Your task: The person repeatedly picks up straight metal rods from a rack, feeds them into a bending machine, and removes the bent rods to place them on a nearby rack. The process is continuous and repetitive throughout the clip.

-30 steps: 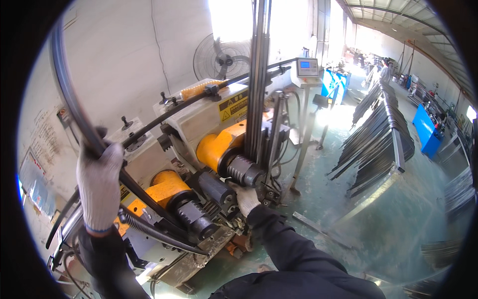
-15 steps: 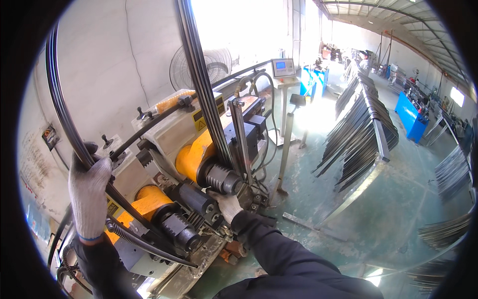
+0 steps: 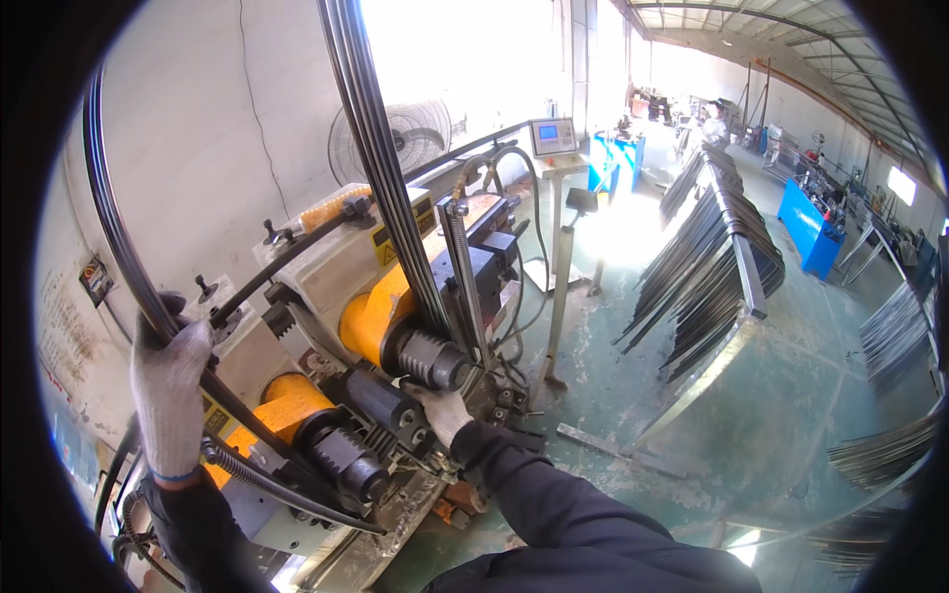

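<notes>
My left hand [image 3: 173,390], in a pale knit glove, is closed around a bundle of long dark metal rods [image 3: 124,237] slanting across the left of a bending machine. A second upright bundle of rods [image 3: 381,148] comes down behind the right ridged black roller [image 3: 433,358]. My right hand [image 3: 442,410], also gloved, reaches in just below that roller, beside a black block [image 3: 386,403]. Its fingers look curled and drawn together, but their tips and anything in them are hidden. The left ridged roller [image 3: 348,463] sits in front of a yellow arm [image 3: 287,405].
A control panel [image 3: 554,138] stands on a post behind the machine, near a fan [image 3: 395,138]. To the right, many bent rods [image 3: 692,257] hang over a metal rack [image 3: 748,277]. Blue machines [image 3: 813,227] and a person [image 3: 714,127] are farther back. A metal bar [image 3: 618,450] lies on the floor.
The whole view has shifted slightly to the left. Both hands stay at the same places on the rods and under the roller.
</notes>
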Demonstrator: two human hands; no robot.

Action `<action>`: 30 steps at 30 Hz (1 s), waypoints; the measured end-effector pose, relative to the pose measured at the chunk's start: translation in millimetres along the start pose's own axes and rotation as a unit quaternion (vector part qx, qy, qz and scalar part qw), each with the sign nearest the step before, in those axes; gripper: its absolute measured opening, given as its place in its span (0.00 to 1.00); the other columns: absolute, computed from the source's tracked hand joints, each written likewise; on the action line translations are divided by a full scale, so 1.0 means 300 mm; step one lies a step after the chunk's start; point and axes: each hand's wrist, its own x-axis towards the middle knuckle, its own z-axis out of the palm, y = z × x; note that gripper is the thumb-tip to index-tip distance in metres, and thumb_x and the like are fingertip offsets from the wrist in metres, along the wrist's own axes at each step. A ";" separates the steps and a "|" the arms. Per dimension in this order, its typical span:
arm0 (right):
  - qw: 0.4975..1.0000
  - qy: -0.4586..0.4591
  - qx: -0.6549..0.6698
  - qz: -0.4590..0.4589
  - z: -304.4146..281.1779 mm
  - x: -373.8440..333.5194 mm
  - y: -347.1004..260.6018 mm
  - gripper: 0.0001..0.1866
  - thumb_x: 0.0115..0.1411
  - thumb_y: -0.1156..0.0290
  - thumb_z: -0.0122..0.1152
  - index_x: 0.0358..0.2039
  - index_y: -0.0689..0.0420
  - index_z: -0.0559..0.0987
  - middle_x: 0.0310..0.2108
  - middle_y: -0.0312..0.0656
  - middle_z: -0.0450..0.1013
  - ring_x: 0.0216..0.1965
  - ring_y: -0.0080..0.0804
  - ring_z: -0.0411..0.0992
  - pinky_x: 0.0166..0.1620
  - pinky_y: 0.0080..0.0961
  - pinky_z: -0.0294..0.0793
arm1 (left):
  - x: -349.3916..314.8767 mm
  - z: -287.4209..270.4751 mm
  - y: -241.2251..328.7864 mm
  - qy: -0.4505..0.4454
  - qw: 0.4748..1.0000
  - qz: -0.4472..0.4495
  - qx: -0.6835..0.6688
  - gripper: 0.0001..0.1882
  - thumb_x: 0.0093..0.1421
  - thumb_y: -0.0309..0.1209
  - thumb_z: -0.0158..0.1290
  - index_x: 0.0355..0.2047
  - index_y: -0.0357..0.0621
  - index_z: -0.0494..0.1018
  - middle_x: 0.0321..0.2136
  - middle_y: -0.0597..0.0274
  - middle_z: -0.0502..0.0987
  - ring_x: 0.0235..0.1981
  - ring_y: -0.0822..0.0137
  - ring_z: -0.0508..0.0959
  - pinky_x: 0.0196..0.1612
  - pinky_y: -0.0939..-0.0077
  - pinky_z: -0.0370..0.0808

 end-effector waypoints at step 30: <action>0.959 0.113 0.238 0.104 0.008 -0.039 -0.045 0.15 0.71 0.71 0.70 0.55 0.63 0.84 0.47 0.41 0.84 0.47 0.29 0.79 0.53 0.32 0.76 | -0.008 -0.106 0.121 0.000 1.000 -0.026 0.009 0.23 0.71 0.33 0.65 0.60 0.30 0.77 0.42 0.54 0.85 0.44 0.63 0.88 0.52 0.72 0.86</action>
